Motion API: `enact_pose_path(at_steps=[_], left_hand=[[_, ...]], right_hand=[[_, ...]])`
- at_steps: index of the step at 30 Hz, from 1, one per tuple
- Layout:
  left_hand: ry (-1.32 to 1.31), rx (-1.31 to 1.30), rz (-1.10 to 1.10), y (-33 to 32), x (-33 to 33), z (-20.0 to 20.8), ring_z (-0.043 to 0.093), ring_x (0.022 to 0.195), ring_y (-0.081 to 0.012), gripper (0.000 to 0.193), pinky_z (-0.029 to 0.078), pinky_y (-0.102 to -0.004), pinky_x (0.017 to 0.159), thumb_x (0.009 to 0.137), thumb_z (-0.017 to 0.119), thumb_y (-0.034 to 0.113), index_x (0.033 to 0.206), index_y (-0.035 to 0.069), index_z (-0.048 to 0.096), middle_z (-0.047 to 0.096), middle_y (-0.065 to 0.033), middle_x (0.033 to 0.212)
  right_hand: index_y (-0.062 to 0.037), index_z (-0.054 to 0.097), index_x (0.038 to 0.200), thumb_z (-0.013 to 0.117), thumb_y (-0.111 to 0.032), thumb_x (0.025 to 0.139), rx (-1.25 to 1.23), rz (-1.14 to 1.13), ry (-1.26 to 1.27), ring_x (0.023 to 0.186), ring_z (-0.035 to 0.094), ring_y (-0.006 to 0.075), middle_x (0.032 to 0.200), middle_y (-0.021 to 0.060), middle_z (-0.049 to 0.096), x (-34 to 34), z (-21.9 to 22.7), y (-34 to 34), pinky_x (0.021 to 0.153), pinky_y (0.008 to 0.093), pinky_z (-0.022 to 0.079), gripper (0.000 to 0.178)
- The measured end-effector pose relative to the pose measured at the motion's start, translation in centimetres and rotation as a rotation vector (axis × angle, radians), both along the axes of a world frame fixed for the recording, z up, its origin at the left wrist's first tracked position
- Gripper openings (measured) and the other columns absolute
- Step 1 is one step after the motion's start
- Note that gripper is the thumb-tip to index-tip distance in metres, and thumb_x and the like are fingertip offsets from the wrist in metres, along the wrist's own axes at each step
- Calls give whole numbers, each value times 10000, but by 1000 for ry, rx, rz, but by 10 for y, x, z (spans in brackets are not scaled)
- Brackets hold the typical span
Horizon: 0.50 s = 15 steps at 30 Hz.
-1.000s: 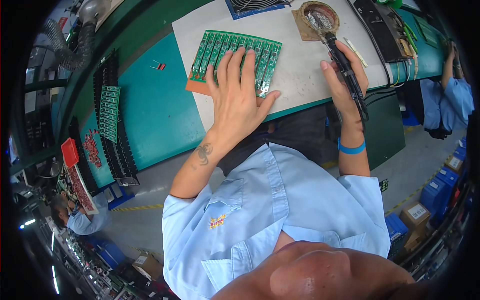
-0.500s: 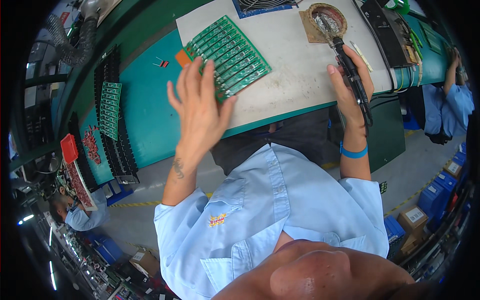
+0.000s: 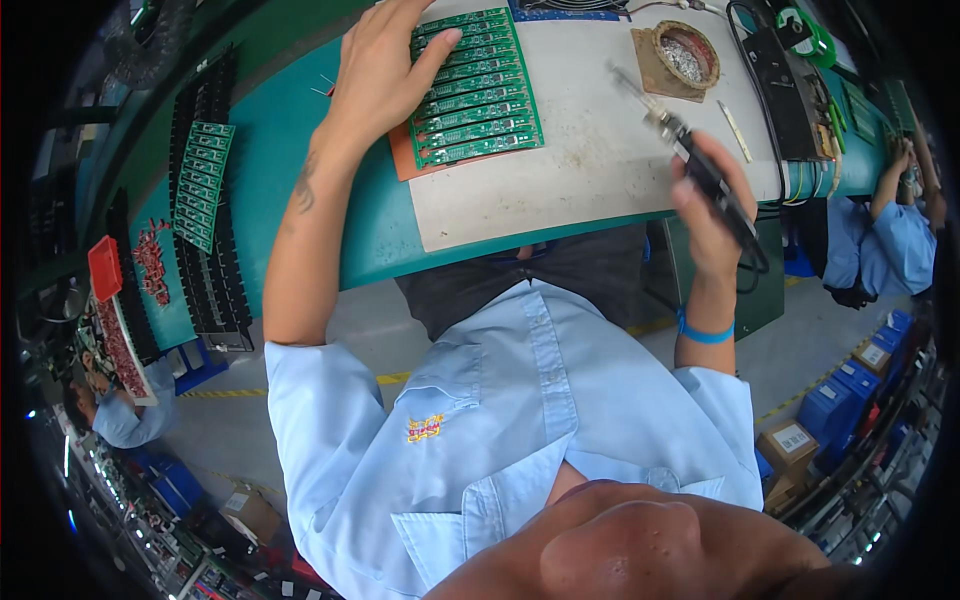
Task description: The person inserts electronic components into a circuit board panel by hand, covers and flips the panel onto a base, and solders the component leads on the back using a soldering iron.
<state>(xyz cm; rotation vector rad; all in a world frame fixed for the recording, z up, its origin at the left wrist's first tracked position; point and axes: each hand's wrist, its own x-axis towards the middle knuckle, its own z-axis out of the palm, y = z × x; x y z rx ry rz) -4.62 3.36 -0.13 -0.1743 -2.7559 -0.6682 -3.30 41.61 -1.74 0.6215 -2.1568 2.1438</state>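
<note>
My left hand [image 3: 385, 75] lies at the left edge of a green circuit board panel [image 3: 480, 95], fingers stretched toward the far side and the thumb spread over its face. The fingertips run out of the picture. Rows of narrow boards make up the panel, which rests on an orange-brown sheet [image 3: 405, 162]. My right hand [image 3: 712, 205] is closed round the black handle of a soldering iron [image 3: 715, 180]. Its tip is blurred and points up and left, over the white work surface [image 3: 580, 190]. Nearby stands a round bowl [image 3: 708, 90] with silvery bits in it.
Black slotted rails [image 3: 215, 285] carry another green panel [image 3: 205, 180] at the left. Red parts [image 3: 150, 265] lie beside a red tray [image 3: 104, 268]. A black device [image 3: 780, 100], a green spool [image 3: 812, 40] and a white stick [image 3: 735, 130] are at right. Co-workers sit at both sides.
The panel has turned straighter, and my left hand has moved farther away along its left edge. My right hand has drawn the soldering iron out of the bowl, toward me and left.
</note>
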Motion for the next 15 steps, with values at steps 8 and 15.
enact_pose_path(at_steps=[8,15], left_hand=[[125,-143,158,25,27,12,580,1232,-416,513,442,-483,1073,983,605,173,1442,-29,498,604,-230,1377],[-71,162,120,0,20,-3,667,1041,-480,486,536,-524,906,993,551,102,1441,-65,465,667,-320,1201]], right_hand=[[52,679,1258,775,45,764,166,222,39,871,667,212,1056,149,730,18,15,-6,812,292,525,503],[41,671,1284,788,24,783,106,114,28,885,670,210,1073,142,732,7,6,-20,821,288,528,514]])
